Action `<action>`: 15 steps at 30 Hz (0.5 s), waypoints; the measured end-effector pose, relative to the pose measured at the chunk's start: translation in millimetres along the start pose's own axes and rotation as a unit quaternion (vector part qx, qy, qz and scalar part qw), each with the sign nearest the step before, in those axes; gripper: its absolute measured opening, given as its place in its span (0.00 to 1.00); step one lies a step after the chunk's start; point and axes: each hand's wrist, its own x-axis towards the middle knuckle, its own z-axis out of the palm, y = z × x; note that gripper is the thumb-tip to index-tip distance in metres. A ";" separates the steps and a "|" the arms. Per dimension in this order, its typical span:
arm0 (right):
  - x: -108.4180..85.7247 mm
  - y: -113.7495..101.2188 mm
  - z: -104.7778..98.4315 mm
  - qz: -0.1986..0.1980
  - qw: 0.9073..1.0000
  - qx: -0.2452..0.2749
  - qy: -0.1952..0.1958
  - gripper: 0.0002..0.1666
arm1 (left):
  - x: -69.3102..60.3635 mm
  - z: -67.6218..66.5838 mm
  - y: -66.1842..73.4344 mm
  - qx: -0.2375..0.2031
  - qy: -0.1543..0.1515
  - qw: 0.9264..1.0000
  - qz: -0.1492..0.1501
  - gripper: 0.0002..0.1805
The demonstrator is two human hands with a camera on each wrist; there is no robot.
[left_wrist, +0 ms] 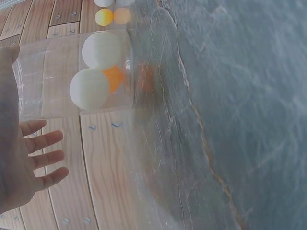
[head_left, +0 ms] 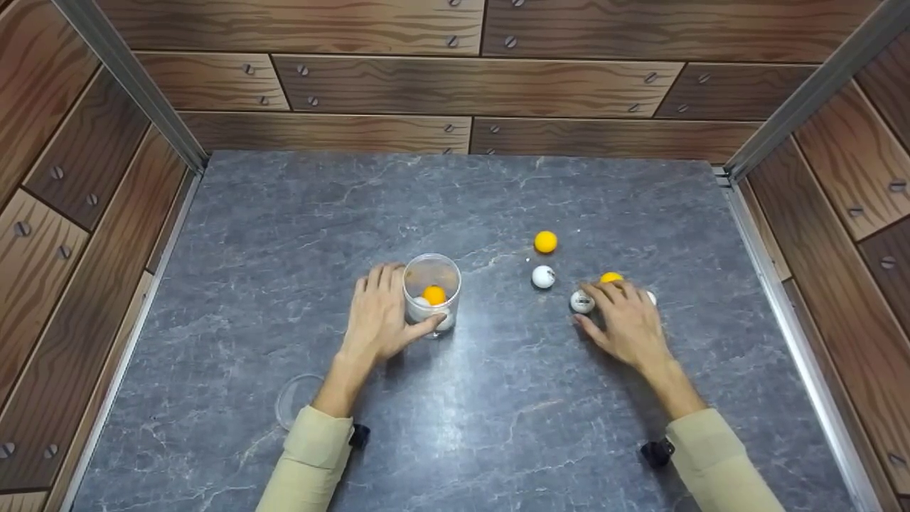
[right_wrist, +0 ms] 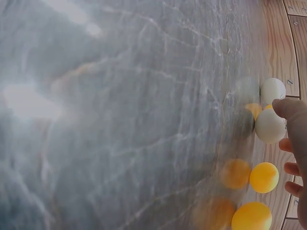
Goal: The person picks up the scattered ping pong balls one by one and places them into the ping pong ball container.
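A clear container (head_left: 431, 274) stands upright, with an orange ball (head_left: 434, 295) and white balls (left_wrist: 89, 89) inside. My left hand (head_left: 380, 313) holds its near left side, thumb across the front, fingers along the left; the left wrist view shows those fingers (left_wrist: 45, 140) spread. On the right, my right hand (head_left: 629, 320) hovers low over loose balls, thumb and index finger apart beside a white ball (head_left: 582, 301). An orange ball (head_left: 611, 278) and another white ball (head_left: 652, 299) are partly hidden by that hand. The right wrist view shows its thumb (right_wrist: 288, 108) overlapping a white ball (right_wrist: 270, 126).
Farther back lie an orange ball (head_left: 545, 242) and a white ball (head_left: 544, 276). A clear round lid (head_left: 297, 402) lies flat by the left forearm, partly covered by it. Wood-patterned panels (head_left: 469, 85) enclose the grey marbled table (head_left: 455, 192) at the back and sides.
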 end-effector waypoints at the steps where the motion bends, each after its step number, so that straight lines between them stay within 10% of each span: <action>1: -0.2 0.2 0.4 -0.001 1.000 -0.001 0.002 0.34 | 0.1 -0.1 0.1 0.001 -0.001 1.000 0.000 0.56; 15: -1.8 1.6 2.7 -0.004 1.000 -0.007 -0.003 0.30 | -0.3 0.6 0.2 0.003 0.004 1.000 0.001 0.56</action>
